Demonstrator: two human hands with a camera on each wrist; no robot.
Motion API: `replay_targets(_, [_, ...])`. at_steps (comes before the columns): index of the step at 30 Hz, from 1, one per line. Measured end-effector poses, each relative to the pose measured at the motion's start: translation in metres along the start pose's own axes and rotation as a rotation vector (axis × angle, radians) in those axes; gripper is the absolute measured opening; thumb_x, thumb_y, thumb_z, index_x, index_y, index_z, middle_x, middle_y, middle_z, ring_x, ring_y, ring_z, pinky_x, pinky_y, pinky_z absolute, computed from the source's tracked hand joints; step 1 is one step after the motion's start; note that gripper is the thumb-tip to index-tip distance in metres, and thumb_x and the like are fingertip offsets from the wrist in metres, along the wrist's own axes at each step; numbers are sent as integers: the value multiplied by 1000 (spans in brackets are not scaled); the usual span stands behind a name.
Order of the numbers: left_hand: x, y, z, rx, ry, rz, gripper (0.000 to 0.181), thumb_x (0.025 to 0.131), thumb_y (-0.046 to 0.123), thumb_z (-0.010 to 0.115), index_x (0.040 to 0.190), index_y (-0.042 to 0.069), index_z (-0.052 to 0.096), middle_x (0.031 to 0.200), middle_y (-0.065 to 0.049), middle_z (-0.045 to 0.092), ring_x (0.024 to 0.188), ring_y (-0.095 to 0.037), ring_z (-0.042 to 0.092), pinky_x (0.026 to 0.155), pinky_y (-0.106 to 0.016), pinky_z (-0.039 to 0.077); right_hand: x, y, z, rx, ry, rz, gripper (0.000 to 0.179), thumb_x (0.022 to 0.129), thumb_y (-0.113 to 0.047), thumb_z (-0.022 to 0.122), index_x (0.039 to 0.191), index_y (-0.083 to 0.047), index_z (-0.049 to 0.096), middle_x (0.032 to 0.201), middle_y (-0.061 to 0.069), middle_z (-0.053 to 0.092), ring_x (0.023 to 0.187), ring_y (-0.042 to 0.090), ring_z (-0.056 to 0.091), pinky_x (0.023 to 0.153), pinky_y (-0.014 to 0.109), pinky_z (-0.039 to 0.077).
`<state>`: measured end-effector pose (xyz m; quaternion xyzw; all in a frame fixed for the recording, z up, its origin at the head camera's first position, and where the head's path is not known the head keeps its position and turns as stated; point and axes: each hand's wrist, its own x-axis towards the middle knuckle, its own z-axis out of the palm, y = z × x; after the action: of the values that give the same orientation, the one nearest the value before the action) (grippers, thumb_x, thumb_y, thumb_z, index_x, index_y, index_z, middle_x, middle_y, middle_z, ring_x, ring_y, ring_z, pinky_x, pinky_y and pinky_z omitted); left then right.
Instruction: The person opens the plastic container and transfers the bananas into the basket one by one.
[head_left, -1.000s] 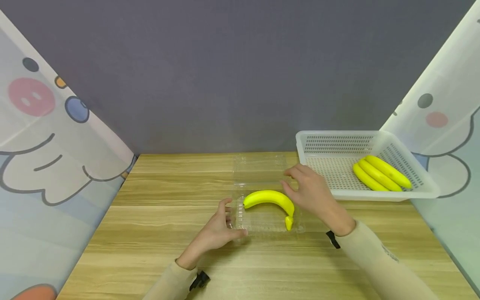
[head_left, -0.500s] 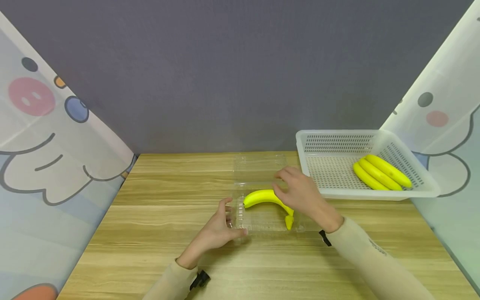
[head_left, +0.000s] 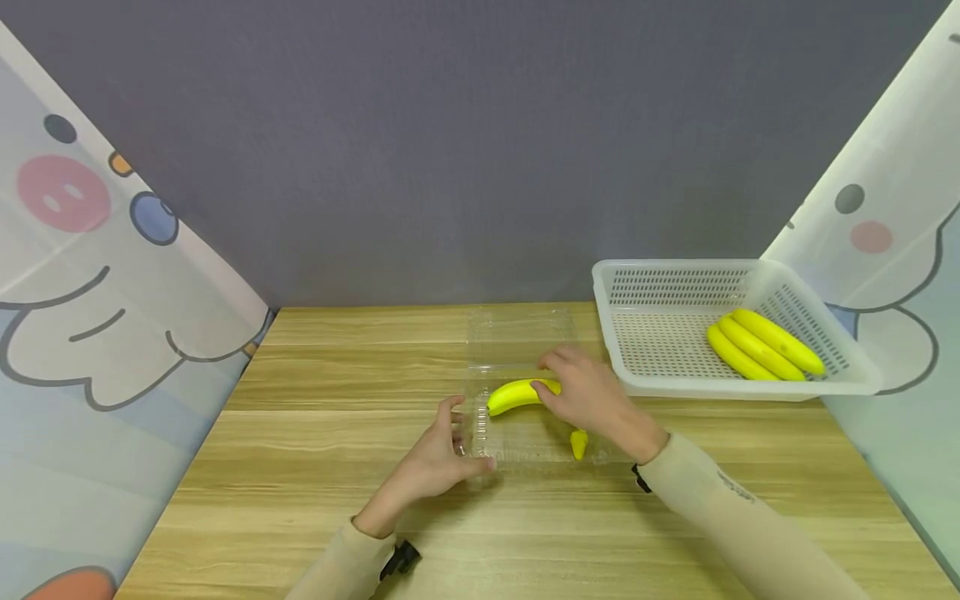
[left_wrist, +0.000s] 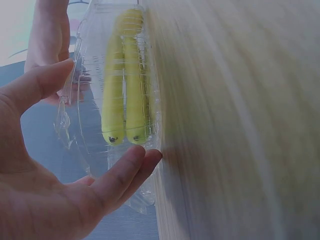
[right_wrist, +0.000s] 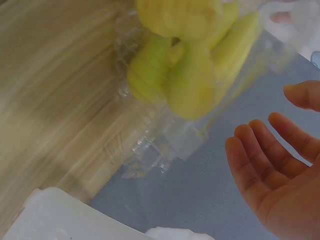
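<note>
A clear plastic clamshell box (head_left: 525, 446) lies on the table with its lid (head_left: 517, 337) laid back. Curved yellow bananas (head_left: 513, 396) rest in it; the left wrist view shows two lying side by side (left_wrist: 114, 105). My left hand (head_left: 427, 458) holds the box's left end, thumb at the front corner and fingers behind. Above the right half of the box is my right hand (head_left: 588, 400), hiding the middle of the bananas. In the right wrist view that hand (right_wrist: 280, 175) has its fingers spread and slightly bent, with nothing between them.
A white perforated basket (head_left: 660, 386) stands at the back right, with several bananas (head_left: 765, 346) inside it. A grey wall (head_left: 420, 167) rises behind the wooden table (head_left: 330, 367), and printed cartoon panels stand at both sides.
My right hand has moved left and slightly down, from beside the box to over the bananas, covering more of them. The left hand and the box have stayed in place.
</note>
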<state>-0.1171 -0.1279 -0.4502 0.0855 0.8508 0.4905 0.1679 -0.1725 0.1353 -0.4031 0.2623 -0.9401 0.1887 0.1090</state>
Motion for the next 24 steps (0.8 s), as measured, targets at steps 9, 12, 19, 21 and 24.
replay_targets(9, [0,-1,0,-5,-1,1,111,79,34,88,158,9,15,147,-24,42,126,-41,53,98,-57,49,1,2,11,-41,-75,4,34,89,-28,75,113,-4,71,107,9,68,93,26,65,70,37,58])
replay_targets(12, [0,0,0,-7,-4,-2,111,79,35,88,159,10,15,148,-24,42,127,-41,53,99,-57,49,1,3,15,-52,-93,17,36,89,-29,76,115,-4,71,111,10,68,98,28,65,76,41,59])
replay_targets(19, [-1,1,-1,-1,-6,-6,112,79,35,88,159,11,15,149,-24,41,128,-42,53,100,-58,48,1,7,22,-67,-115,22,38,89,-29,76,116,-3,70,112,11,68,100,30,64,80,44,59])
replay_targets(21, [-1,2,-1,1,-5,-9,112,78,36,88,159,11,15,149,-24,42,128,-42,52,101,-58,48,1,8,23,-66,-126,24,38,89,-29,76,117,-4,70,113,11,68,102,31,64,83,45,58])
replay_targets(24, [-1,2,-1,5,-7,-8,112,79,36,88,159,11,14,149,-25,42,128,-42,52,100,-58,48,1,8,24,-66,-151,37,40,90,-30,75,120,-4,69,119,12,67,108,32,63,86,47,57])
